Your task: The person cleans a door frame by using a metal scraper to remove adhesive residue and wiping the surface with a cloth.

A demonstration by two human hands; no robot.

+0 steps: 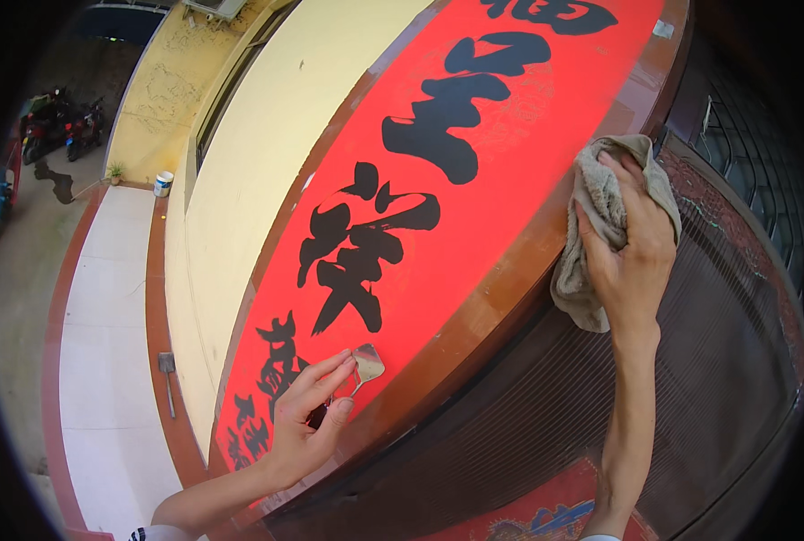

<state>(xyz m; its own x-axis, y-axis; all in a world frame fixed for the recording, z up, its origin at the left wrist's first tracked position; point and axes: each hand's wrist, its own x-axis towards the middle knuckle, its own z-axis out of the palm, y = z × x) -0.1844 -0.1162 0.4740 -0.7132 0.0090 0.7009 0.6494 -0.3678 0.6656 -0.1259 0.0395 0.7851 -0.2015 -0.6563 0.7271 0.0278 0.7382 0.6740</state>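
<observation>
My right hand [635, 243] presses a bunched grey-beige towel [595, 196] against the brown tiled border [490, 301] along the right edge of a red paper banner [503, 182]. Large black brush-painted characters run down this banner. Lower and to the left, my left hand [304, 412] grips a small scraper with a shiny metal blade [369, 364]. The blade lies over the banner's lower right part; whether it touches the paper I cannot tell. Most of the scraper's dark handle is hidden by my fingers.
Right of the border is a dark ribbed door panel [544, 385], with another red sheet [551, 507] low down. At left are a cream wall [240, 196], a white walkway [108, 324], a shovel-like tool [166, 363], a bucket [163, 184] and parked motorbikes [45, 125].
</observation>
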